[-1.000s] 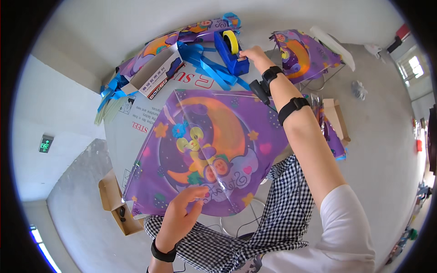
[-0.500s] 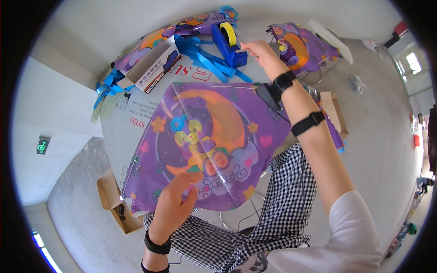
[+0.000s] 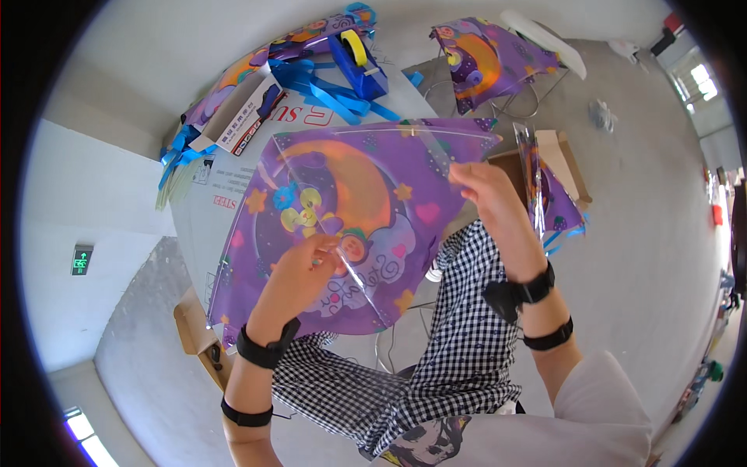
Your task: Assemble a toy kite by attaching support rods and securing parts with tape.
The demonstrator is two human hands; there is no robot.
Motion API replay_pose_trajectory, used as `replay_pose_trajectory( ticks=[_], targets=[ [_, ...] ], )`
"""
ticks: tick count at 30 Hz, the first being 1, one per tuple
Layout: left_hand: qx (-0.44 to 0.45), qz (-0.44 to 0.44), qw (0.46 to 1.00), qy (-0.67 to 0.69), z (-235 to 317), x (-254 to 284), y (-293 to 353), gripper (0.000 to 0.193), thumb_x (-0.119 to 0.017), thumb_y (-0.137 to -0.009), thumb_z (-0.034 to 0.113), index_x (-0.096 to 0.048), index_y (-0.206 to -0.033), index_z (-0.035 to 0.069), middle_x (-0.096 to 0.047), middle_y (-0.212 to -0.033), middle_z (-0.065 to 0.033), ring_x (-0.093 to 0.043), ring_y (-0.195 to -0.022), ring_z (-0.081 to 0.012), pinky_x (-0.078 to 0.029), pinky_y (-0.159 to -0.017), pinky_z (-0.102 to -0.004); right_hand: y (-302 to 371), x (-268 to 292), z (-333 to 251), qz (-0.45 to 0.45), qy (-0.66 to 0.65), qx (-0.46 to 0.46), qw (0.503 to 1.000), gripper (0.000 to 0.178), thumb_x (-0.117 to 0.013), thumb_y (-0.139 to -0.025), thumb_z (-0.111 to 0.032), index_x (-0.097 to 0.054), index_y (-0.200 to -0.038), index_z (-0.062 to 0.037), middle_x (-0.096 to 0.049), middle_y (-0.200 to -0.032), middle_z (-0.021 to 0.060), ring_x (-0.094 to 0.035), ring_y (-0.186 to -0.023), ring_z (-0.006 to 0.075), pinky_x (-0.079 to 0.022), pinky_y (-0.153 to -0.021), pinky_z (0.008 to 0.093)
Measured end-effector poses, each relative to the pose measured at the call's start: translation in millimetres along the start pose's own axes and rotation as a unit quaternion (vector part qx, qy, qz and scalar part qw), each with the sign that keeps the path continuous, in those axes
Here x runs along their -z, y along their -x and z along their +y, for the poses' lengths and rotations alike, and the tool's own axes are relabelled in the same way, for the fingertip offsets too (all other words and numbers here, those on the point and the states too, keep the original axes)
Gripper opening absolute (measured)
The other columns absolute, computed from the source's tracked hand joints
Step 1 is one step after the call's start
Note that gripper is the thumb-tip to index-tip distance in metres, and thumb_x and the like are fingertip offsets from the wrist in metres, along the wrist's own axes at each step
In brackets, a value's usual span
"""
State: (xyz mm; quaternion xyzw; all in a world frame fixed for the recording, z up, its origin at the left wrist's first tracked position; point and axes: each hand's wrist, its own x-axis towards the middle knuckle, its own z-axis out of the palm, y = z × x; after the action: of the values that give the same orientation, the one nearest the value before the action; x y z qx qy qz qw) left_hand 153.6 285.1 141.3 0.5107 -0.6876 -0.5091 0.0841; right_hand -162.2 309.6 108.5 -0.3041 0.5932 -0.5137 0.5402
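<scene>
A purple kite [image 3: 366, 183] printed with an orange moon, a bear and stars lies across the table's near edge, reaching over my lap. Above its lower middle is my left hand [image 3: 299, 272], its fingers half bent and apart, close to the kite's central spar. My right hand [image 3: 490, 191] is at the kite's right side, thumb and fingers pinched on a strip of clear tape [image 3: 433, 149]. The strip slants up and left from the fingertips over the purple sheet. Whether it touches the sheet I cannot tell.
At the back of the table [image 3: 261, 167] stand a blue tape dispenser [image 3: 362, 74] with a yellow-cored roll, an opened carton [image 3: 241, 117], blue ribbons [image 3: 311, 87] and more kites. Another kite [image 3: 486, 62] rests on a stool behind. Cardboard boxes [image 3: 564, 159] sit to the right and lower left.
My right hand has come back from the tape dispenser to the kite's right side, bringing a strip of tape. My left hand has moved up over the kite. The view has shifted slightly.
</scene>
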Motion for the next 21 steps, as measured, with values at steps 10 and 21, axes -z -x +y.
replay_pose_trajectory(
  ticks=[10, 21],
  targets=[
    [0.067, -0.077, 0.972, 0.211, 14.6, -6.8, -146.0, 0.029, -0.056, -0.092, 0.018, -0.060, -0.116, 0.001, -0.067, -0.105, -0.0078, -0.064, -0.090, -0.0153, -0.051, -0.078, -0.0258, 111.7, 38.8, 30.2, -0.018, -0.048, -0.005, 0.999, 0.019, -0.065, -0.090, -0.019, -0.060, -0.082, -0.0036, -0.058, -0.090, 0.0005, -0.050, -0.083, 0.0074, -0.039, -0.076, 0.0246],
    [0.103, 0.159, 0.849, 0.494, 41.0, -19.2, -327.9, 0.036, -0.068, -0.088, 0.034, -0.059, -0.105, 0.004, -0.064, -0.105, -0.0096, -0.061, -0.093, -0.0218, -0.049, -0.077, -0.0332, 118.3, 35.4, 70.3, -0.003, -0.068, -0.072, 0.995, 0.017, -0.066, -0.090, -0.015, -0.057, -0.081, -0.0045, -0.054, -0.101, 0.0032, -0.050, -0.080, 0.0074, -0.040, -0.077, 0.0246]
  ],
)
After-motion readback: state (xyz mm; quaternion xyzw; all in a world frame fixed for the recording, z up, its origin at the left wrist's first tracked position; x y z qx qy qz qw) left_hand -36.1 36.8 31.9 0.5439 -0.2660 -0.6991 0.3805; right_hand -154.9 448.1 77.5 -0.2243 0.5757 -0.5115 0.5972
